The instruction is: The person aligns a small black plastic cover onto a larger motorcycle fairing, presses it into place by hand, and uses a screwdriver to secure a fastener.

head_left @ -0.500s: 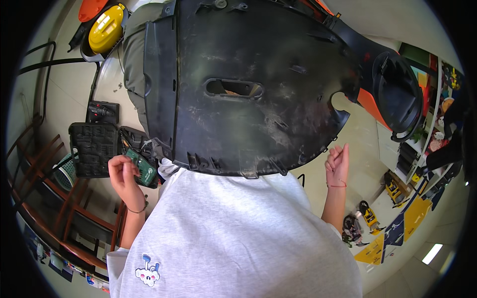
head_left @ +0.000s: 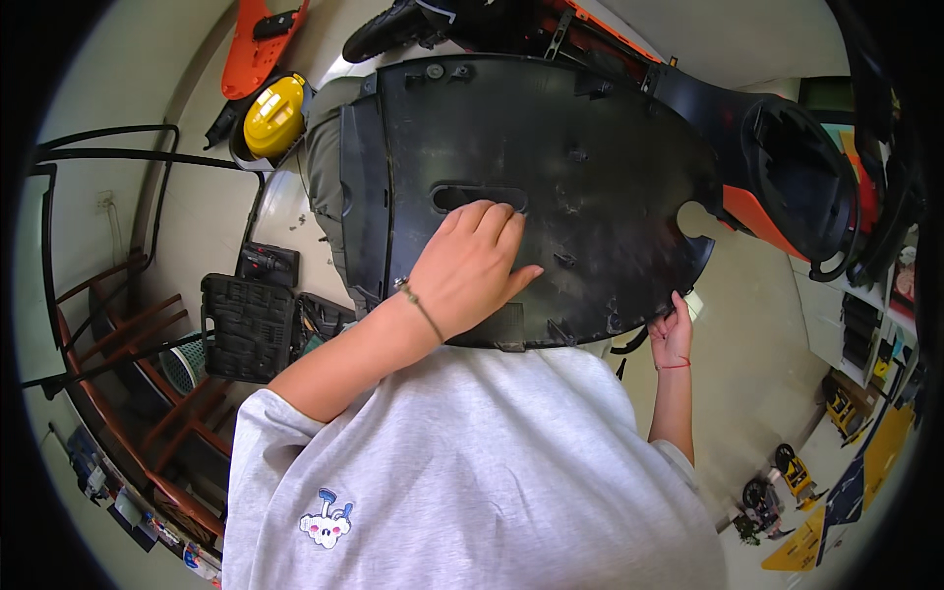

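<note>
A large black plastic panel, scuffed and with clips along its rim, lies across my lap. My left hand reaches over it, its fingers bent down at the oblong slot and hooked on the slot's near edge. The thumb points right along the panel's surface. The fingertips are hidden in the slot. At the panel's lower right rim, below a round notch, my right hand grips the edge between thumb and fingers.
On the left are an open black tool case, a power drill and dark metal tubing. A yellow shell-shaped part and an orange part lie at the far left. A black and orange vehicle body stands at the far right.
My left hand has moved right from beside the tool case onto the panel's slot. My right hand has closed on the rim. The view has shifted, showing more beyond the panel.
</note>
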Tool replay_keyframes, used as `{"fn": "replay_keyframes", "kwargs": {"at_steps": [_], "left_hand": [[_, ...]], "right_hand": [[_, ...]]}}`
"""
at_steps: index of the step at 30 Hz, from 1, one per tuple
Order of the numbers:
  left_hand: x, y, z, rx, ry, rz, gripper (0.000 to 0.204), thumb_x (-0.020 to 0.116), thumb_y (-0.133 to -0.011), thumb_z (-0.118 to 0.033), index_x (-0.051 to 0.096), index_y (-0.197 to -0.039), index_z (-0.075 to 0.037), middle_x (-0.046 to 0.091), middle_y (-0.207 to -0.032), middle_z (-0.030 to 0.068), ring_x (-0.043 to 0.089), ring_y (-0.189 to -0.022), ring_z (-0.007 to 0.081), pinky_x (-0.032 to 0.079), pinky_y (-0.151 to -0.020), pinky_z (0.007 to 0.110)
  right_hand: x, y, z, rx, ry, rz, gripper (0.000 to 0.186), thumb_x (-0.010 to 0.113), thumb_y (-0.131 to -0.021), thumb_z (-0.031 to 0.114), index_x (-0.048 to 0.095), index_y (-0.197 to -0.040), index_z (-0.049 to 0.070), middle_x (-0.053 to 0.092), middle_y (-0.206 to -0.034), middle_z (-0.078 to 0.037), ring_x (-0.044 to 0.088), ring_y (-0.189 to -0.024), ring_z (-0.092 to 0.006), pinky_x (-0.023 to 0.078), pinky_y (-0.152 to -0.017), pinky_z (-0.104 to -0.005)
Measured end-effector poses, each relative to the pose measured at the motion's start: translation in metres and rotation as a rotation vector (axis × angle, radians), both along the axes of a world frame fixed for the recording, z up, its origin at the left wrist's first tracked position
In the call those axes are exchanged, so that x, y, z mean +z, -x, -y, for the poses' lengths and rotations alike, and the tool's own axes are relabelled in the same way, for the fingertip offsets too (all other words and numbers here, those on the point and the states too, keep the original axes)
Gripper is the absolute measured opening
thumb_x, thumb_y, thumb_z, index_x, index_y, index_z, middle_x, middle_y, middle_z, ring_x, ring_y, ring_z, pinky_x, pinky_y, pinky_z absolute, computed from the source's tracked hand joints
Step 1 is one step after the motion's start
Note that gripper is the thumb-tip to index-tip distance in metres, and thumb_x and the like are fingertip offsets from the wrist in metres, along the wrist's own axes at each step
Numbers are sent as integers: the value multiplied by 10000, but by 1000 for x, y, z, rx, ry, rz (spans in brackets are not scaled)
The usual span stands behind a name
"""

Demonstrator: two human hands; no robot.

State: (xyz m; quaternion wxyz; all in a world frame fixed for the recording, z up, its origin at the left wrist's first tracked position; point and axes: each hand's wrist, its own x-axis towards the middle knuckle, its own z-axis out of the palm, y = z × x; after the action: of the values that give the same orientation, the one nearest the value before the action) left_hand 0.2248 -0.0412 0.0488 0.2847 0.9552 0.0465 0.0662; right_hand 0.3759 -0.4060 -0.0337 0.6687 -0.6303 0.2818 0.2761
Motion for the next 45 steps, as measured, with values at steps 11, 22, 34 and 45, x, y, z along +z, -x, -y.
{"fn": "replay_keyframes", "kwargs": {"at_steps": [11,22,34,45], "left_hand": [[28,-18,-70,25,381,-672,581,443,-1019,-476,596,-1196,56,663,-1132,217,611,-1100,363,449,-981,375],[19,167,-187,540,701,-1036,747,383,-1001,-617,626,-1159,71,633,-1150,89,557,-1056,145,417,-930,280],[-26,352,-161,1016,1445,-33,365,537,-983,-460,590,-958,-100,540,-750,32,518,-637,179,436,-586,284],[-108,367,-133,1528,1489,485,370,530,-986,-462,592,-983,-97,550,-786,32,527,-671,180,441,-615,286]], "right_hand": [[69,11,-73,2,-290,144,114,596,-897,191,550,-865,91,542,-713,-1,348,-471,-80,271,-467,-238],[123,68,-213,470,-523,110,194,592,-963,168,448,-887,62,546,-758,-42,494,-562,-90,433,-519,-247],[73,82,-430,1064,-643,592,284,657,-923,238,656,-1006,-33,669,-762,-70,607,-647,-93,492,-601,-270],[-187,-70,-358,1292,349,91,263,520,-968,217,661,-1014,0,619,-650,-44,563,-542,-122,445,-531,-280]]}}
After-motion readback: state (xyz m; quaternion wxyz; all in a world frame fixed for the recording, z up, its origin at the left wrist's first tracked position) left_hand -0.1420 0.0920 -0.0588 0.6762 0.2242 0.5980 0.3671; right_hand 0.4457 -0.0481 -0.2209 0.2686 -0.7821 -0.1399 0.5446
